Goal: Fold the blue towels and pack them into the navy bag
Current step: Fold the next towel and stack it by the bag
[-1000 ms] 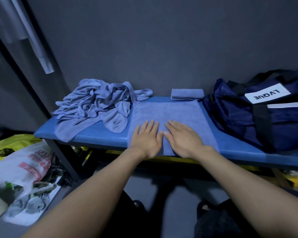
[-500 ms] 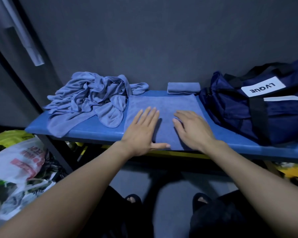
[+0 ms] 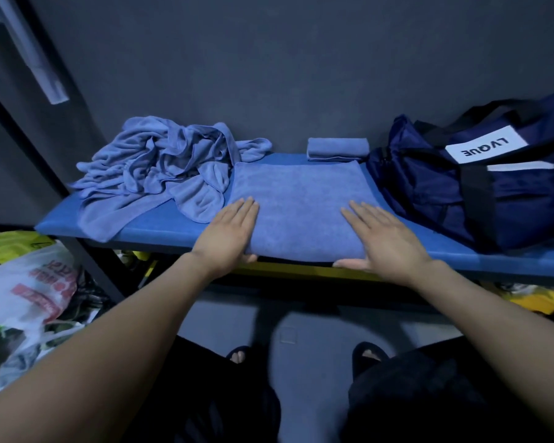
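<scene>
Both hands, left (image 3: 227, 233) and right (image 3: 386, 239), lay flat, fingers straight, on our spread blue towel (image 3: 296, 206). We gripped nothing. Navy bag (image 3: 480, 193) sat just right.

2 hands: the left hand (image 3: 227, 236) and right hand (image 3: 386, 241) lie on 1 flat towel (image 3: 296, 206). Beyond them sits 1 folded towel (image 3: 337, 148), left 1 heap of towels (image 3: 163, 169), right 1 bag (image 3: 480, 187), below-left 2 plastic bags (image 3: 26, 282).

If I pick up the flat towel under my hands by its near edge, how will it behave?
The flat towel will probably go floppy and sag, since the towel pile beside it slumps in soft folds. It looks light. With the left hand and right hand near opposite sides, lifting both corners should likely keep it from bunching.
</scene>
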